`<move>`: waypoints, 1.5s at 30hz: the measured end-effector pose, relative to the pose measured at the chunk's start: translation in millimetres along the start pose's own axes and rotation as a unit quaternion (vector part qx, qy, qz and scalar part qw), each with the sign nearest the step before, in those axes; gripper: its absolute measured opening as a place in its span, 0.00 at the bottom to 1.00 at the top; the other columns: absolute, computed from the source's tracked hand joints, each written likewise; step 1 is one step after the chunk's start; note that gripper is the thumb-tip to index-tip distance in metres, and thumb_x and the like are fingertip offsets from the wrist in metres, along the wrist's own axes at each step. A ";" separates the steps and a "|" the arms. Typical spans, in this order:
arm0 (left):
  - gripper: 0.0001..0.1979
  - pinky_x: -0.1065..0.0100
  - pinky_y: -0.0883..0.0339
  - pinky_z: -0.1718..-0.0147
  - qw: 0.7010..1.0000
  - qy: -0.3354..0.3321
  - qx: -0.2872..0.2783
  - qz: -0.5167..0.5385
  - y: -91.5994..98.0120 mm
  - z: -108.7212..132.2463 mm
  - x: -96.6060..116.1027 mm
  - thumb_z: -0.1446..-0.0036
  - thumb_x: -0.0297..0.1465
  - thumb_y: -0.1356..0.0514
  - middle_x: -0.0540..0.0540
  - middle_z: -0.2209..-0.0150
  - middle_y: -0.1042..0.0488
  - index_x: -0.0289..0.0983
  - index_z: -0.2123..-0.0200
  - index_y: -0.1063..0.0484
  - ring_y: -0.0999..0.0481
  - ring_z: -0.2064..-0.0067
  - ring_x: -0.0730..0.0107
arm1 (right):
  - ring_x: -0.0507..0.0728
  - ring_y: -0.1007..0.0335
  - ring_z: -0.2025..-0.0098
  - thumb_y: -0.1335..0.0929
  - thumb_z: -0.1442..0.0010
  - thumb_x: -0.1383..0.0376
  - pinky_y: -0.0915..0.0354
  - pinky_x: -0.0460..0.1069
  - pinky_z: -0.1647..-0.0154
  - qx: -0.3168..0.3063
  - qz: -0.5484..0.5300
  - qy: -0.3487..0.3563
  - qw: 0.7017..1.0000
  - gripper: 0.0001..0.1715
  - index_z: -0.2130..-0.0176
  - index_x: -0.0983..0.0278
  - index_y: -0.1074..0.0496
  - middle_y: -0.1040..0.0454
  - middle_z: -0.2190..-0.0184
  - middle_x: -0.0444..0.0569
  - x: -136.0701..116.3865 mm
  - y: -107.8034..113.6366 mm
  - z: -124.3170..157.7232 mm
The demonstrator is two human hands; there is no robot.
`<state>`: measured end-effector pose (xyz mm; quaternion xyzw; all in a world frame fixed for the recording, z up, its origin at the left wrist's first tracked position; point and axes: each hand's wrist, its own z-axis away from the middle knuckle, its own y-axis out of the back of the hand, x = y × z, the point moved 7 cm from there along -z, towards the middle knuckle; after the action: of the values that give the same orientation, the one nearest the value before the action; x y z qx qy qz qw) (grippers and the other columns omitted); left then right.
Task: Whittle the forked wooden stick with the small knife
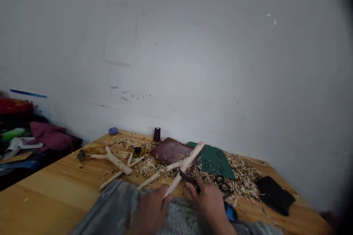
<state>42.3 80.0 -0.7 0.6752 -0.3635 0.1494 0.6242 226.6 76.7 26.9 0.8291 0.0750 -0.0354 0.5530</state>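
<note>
My left hand (151, 205) is closed around the lower end of one arm of a peeled, forked branch (190, 158), whose thick end points up and away to the right. In my right hand (211, 200) is a dark-bladed knife (185, 177), its handle mostly hidden by my fingers. The blade lies against the branch just below the fork. Both hands are above a grey cloth (118, 200) at the table's near edge. A blue and black object (231, 211) shows partly behind my right wrist.
Wood shavings (245, 176) cover much of the wooden table (46, 198). Left lies another forked branch (117, 162) with thinner sticks. Maroon (165, 150) and green sheets (216, 161), a dark thread spool (157, 134), black rings (224, 186) and a black flat piece (275, 194) lie around.
</note>
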 end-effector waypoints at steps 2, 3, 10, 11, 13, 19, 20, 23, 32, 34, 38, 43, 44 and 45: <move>0.14 0.64 0.45 0.68 0.998 -0.017 0.000 -0.052 -0.7 -0.2 2.3 0.40 0.39 0.53 0.42 0.68 0.23 0.41 0.63 0.30 0.25 0.65 0.56 | 0.58 0.27 0.68 0.45 0.36 0.49 0.42 0.48 0.71 0.007 0.013 -0.021 1.000 0.25 0.59 0.60 0.29 0.24 0.68 0.51 11.9 -0.5 -3.3; 0.14 0.65 0.45 0.69 0.997 -0.026 0.000 -0.077 -1.3 -0.2 3.3 0.39 0.39 0.54 0.43 0.68 0.23 0.41 0.63 0.31 0.25 0.65 0.57 | 0.58 0.27 0.68 0.45 0.36 0.49 0.42 0.48 0.71 0.007 0.013 -0.020 1.000 0.24 0.59 0.60 0.29 0.24 0.68 0.51 11.8 -1.2 -3.2; 0.15 0.65 0.43 0.64 0.995 -0.028 0.000 -0.091 -3.2 -0.7 2.0 0.40 0.34 0.52 0.42 0.62 0.23 0.40 0.54 0.31 0.25 0.60 0.58 | 0.57 0.28 0.65 0.42 0.38 0.47 0.42 0.46 0.67 -0.027 -0.058 0.066 0.996 0.23 0.60 0.58 0.29 0.24 0.68 0.48 -37.4 -2.9 11.9; 0.15 0.65 0.43 0.64 0.996 -0.027 0.000 -0.089 -3.1 -1.0 2.0 0.40 0.35 0.52 0.41 0.62 0.23 0.40 0.55 0.30 0.25 0.60 0.57 | 0.57 0.28 0.65 0.42 0.38 0.46 0.42 0.46 0.67 -0.028 -0.055 0.065 0.996 0.24 0.61 0.59 0.29 0.24 0.68 0.49 -38.4 -2.2 12.2; 0.16 0.65 0.43 0.64 0.996 -0.030 0.002 -0.084 -2.5 -1.4 2.6 0.39 0.36 0.52 0.40 0.62 0.23 0.39 0.56 0.30 0.25 0.60 0.57 | 0.57 0.28 0.65 0.43 0.38 0.46 0.42 0.47 0.67 -0.024 -0.046 0.063 0.997 0.25 0.63 0.59 0.28 0.24 0.69 0.49 -35.1 -1.3 11.0; 0.13 0.67 0.45 0.68 0.997 -0.031 -0.015 -0.070 -2.9 -0.1 3.7 0.40 0.37 0.52 0.45 0.67 0.24 0.40 0.62 0.29 0.26 0.64 0.61 | 0.58 0.27 0.67 0.44 0.36 0.49 0.42 0.47 0.70 -0.002 0.002 -0.005 1.000 0.24 0.61 0.59 0.28 0.24 0.69 0.50 2.9 -3.4 -1.0; 0.13 0.67 0.45 0.69 0.997 -0.031 -0.011 -0.070 -1.9 0.4 4.6 0.39 0.37 0.52 0.46 0.68 0.24 0.41 0.63 0.30 0.26 0.65 0.62 | 0.59 0.27 0.67 0.44 0.36 0.49 0.42 0.48 0.71 -0.001 0.012 -0.019 1.000 0.24 0.60 0.59 0.28 0.24 0.69 0.50 8.7 -3.5 -2.7; 0.16 0.68 0.44 0.68 0.996 -0.036 -0.003 -0.080 1.8 1.8 9.2 0.37 0.38 0.55 0.47 0.68 0.24 0.41 0.65 0.30 0.25 0.65 0.64 | 0.60 0.27 0.68 0.45 0.36 0.49 0.41 0.48 0.72 -0.010 0.020 -0.035 0.999 0.26 0.58 0.60 0.28 0.23 0.70 0.51 12.0 -3.3 -3.5; 0.16 0.66 0.39 0.64 0.984 -0.015 0.008 -0.176 9.7 1.8 11.6 0.38 0.37 0.53 0.46 0.60 0.24 0.44 0.52 0.31 0.25 0.60 0.61 | 0.58 0.27 0.66 0.41 0.37 0.51 0.40 0.47 0.68 -0.036 -0.030 0.037 0.998 0.20 0.60 0.58 0.28 0.23 0.67 0.49 -29.5 -9.2 9.9; 0.17 0.64 0.38 0.64 0.980 -0.013 0.014 -0.197 9.8 1.8 11.1 0.38 0.38 0.54 0.45 0.59 0.24 0.44 0.50 0.31 0.24 0.60 0.59 | 0.58 0.27 0.67 0.43 0.36 0.51 0.40 0.47 0.69 -0.027 -0.005 0.006 1.000 0.21 0.61 0.60 0.28 0.24 0.68 0.50 -12.5 -7.8 4.8; 0.18 0.62 0.36 0.64 0.971 -0.007 -0.003 -0.240 6.1 2.0 10.8 0.38 0.37 0.54 0.44 0.60 0.24 0.43 0.49 0.32 0.24 0.61 0.57 | 0.59 0.27 0.68 0.44 0.36 0.50 0.40 0.48 0.71 -0.029 0.029 -0.036 0.999 0.24 0.63 0.61 0.29 0.24 0.69 0.52 10.2 -5.9 -2.1; 0.18 0.63 0.36 0.64 0.968 -0.009 0.007 -0.249 8.0 0.7 10.3 0.38 0.36 0.53 0.44 0.59 0.25 0.43 0.47 0.33 0.25 0.60 0.58 | 0.59 0.26 0.65 0.41 0.38 0.52 0.39 0.48 0.67 -0.058 -0.035 0.025 0.997 0.19 0.60 0.59 0.28 0.23 0.68 0.49 -26.7 -11.8 8.4; 0.18 0.63 0.36 0.64 0.969 -0.011 0.009 -0.248 8.3 0.4 9.8 0.38 0.35 0.53 0.44 0.59 0.25 0.43 0.47 0.33 0.25 0.60 0.58 | 0.60 0.26 0.65 0.41 0.38 0.52 0.38 0.49 0.67 -0.062 -0.044 0.032 0.997 0.19 0.59 0.58 0.28 0.23 0.67 0.49 -32.2 -12.8 10.2; 0.18 0.63 0.36 0.64 0.968 -0.011 0.010 -0.249 8.4 0.3 9.2 0.38 0.35 0.53 0.43 0.59 0.25 0.43 0.47 0.32 0.25 0.60 0.58 | 0.60 0.26 0.64 0.40 0.38 0.52 0.38 0.49 0.67 -0.064 -0.048 0.033 0.996 0.18 0.59 0.58 0.28 0.23 0.67 0.49 -34.0 -13.5 10.7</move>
<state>42.9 77.3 11.5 0.7522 -0.1897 -0.0145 0.6308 191.2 69.0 15.3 0.7883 0.1349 -0.0294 0.5997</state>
